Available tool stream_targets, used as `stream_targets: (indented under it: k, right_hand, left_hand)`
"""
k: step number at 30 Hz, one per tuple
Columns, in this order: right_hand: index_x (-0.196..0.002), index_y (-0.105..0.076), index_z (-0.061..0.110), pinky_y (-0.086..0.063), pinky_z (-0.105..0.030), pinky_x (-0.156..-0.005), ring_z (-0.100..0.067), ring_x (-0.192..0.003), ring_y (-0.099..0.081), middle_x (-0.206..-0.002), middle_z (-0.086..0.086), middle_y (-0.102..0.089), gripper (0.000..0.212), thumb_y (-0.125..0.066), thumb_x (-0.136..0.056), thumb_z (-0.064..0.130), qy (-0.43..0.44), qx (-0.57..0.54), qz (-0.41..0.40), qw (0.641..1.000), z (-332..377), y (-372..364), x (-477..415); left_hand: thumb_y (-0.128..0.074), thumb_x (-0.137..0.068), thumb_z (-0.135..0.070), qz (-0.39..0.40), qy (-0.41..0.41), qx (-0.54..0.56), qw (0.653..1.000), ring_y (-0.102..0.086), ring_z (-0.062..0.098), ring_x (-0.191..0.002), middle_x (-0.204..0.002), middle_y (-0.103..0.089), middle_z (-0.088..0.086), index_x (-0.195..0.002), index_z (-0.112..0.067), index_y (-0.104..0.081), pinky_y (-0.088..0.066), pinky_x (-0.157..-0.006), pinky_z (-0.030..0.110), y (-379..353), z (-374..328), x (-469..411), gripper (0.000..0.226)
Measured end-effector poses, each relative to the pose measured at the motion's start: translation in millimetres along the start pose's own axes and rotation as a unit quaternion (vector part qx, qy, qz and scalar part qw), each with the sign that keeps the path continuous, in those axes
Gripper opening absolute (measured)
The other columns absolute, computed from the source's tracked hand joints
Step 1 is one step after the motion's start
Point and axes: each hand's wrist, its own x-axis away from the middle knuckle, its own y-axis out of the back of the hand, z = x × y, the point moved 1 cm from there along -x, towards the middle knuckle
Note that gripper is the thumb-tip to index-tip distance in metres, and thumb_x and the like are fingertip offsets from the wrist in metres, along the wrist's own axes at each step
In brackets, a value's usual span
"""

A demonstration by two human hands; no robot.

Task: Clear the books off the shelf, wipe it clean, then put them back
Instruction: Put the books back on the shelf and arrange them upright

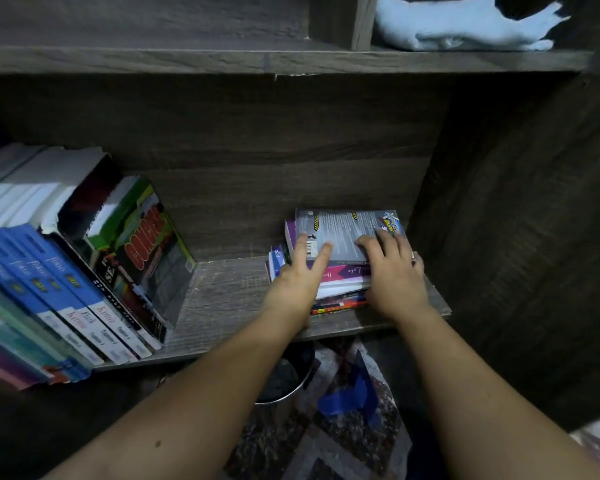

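Observation:
A dark wooden shelf (229, 292) holds a flat stack of books (343, 277) at its right end, topped by a grey book (347, 230). My left hand (300, 271) lies on the stack's left side with fingers stretched over the grey cover. My right hand (394, 268) rests on the right side, fingers on the cover and curling over the stack's right edge. On the left, a row of books (84, 271) leans to the left, with blue spines in front. A light blue cloth (465, 24) lies on the shelf above, at the right.
The cabinet's right side wall (516, 237) stands close to the stack. Below the shelf edge I see a dark metal bowl (284, 379), a blue scrap (350, 393) and a patterned floor. The upper shelf board (257, 60) overhangs the compartment.

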Motion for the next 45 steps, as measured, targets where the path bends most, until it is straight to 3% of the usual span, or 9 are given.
stream_targets:
  k: [5, 9, 13, 19, 24, 32, 40, 42, 45]
  right_hand:
    - [-0.138, -0.026, 0.037, -0.014, -0.057, -0.116, -0.028, -0.144, -0.006, -0.154, -0.005, -0.017, 0.088, -0.079, -0.069, 0.027, 0.006, -0.033, 0.046, 0.998, 6, 12, -2]
    - [-0.14, -0.023, 0.044, -0.002, -0.054, -0.116, -0.038, -0.145, 0.0, -0.158, -0.01, -0.004, 0.086, -0.072, -0.07, 0.036, -0.054, -0.046, 0.098, 0.993, 9, 25, -2]
    - [-0.144, -0.027, 0.04, -0.021, -0.048, -0.113, -0.04, -0.137, -0.015, -0.157, -0.013, -0.008, 0.068, -0.058, -0.083, 0.032, -0.113, -0.057, 0.12, 0.985, 13, 36, -2]
    - [-0.135, -0.042, 0.034, -0.037, -0.044, -0.098, -0.037, -0.117, -0.036, -0.135, -0.012, -0.036, 0.046, -0.05, -0.093, 0.015, -0.04, -0.032, 0.063, 0.997, 46, 33, 3]
    - [-0.146, -0.029, 0.04, -0.043, -0.044, -0.095, -0.038, -0.122, -0.038, -0.15, -0.009, -0.032, 0.058, -0.041, -0.098, 0.009, -0.002, 0.012, 0.055, 0.998, 64, 23, 7]
    - [-0.131, -0.059, 0.013, -0.045, -0.042, -0.094, -0.037, -0.12, -0.048, -0.136, -0.013, -0.052, 0.05, -0.055, -0.085, -0.005, 0.105, -0.131, -0.138, 0.976, 96, 39, 2]
    - [-0.107, -0.068, 0.009, -0.058, -0.043, -0.065, -0.036, -0.104, -0.054, -0.121, -0.01, -0.058, 0.034, -0.045, -0.083, 0.015, 0.224, -0.074, -0.13, 0.963, 166, 12, 8]
    - [-0.113, -0.065, 0.008, -0.058, -0.047, -0.072, -0.037, -0.119, -0.046, -0.139, -0.01, -0.047, 0.032, -0.048, -0.085, 0.011, 0.249, -0.054, -0.076, 0.964, 185, 1, 11]
    - [-0.147, -0.033, 0.022, -0.054, -0.044, -0.078, -0.037, -0.144, -0.012, -0.16, -0.001, 0.013, 0.069, -0.054, -0.086, -0.005, 0.315, -0.08, -0.002, 0.946, 203, -9, 14]
  left_hand:
    - [-0.089, -0.063, -0.025, 0.006, 0.002, -0.045, 0.999, -0.024, 0.039, -0.138, -0.157, 0.015, 0.011, -0.15, -0.03, 0.014, -0.046, -0.095, 0.044, 12, 6, 9, 0.134]
    - [-0.079, -0.069, -0.052, -0.009, -0.028, -0.148, 0.989, 0.001, 0.035, -0.147, -0.16, 0.003, 0.011, -0.151, -0.022, 0.012, -0.018, -0.115, 0.055, 38, 23, 31, 0.126]
    - [-0.065, -0.083, -0.051, -0.047, -0.022, -0.113, 0.992, 0.003, 0.026, -0.148, -0.16, -0.003, 0.006, -0.153, -0.024, 0.004, -0.011, -0.119, 0.045, 58, 50, 63, 0.102]
    - [-0.06, -0.085, -0.053, -0.091, 0.049, -0.025, 0.994, -0.001, 0.025, -0.148, -0.159, -0.012, 0.003, -0.153, -0.025, -0.006, -0.013, -0.12, 0.043, 67, 81, 112, 0.091]
    - [-0.057, -0.087, -0.055, -0.073, 0.077, -0.011, 0.994, 0.009, 0.025, -0.147, -0.16, -0.005, 0.0, -0.153, -0.028, -0.003, -0.004, -0.12, 0.045, 66, 102, 126, 0.09]
    - [-0.059, -0.087, -0.053, -0.13, 0.111, 0.006, 0.985, -0.004, 0.024, -0.147, -0.158, -0.013, 0.0, -0.153, -0.024, -0.012, -0.013, -0.119, 0.04, 84, 126, 127, 0.087]
    - [-0.084, -0.068, -0.028, -0.272, 0.156, -0.053, 0.948, -0.041, 0.031, -0.123, -0.137, -0.049, 0.012, -0.136, -0.005, -0.05, -0.045, -0.095, 0.05, 108, 142, 146, 0.08]
    - [-0.084, -0.067, -0.023, -0.297, 0.155, -0.081, 0.939, -0.035, 0.037, -0.132, -0.142, -0.044, 0.016, -0.135, -0.004, -0.05, -0.037, -0.103, 0.054, 111, 144, 150, 0.078]
    - [-0.082, -0.069, -0.022, -0.304, 0.176, -0.11, 0.93, -0.011, 0.041, -0.145, -0.153, -0.027, 0.019, -0.141, -0.005, -0.042, -0.013, -0.113, 0.056, 113, 155, 156, 0.085]
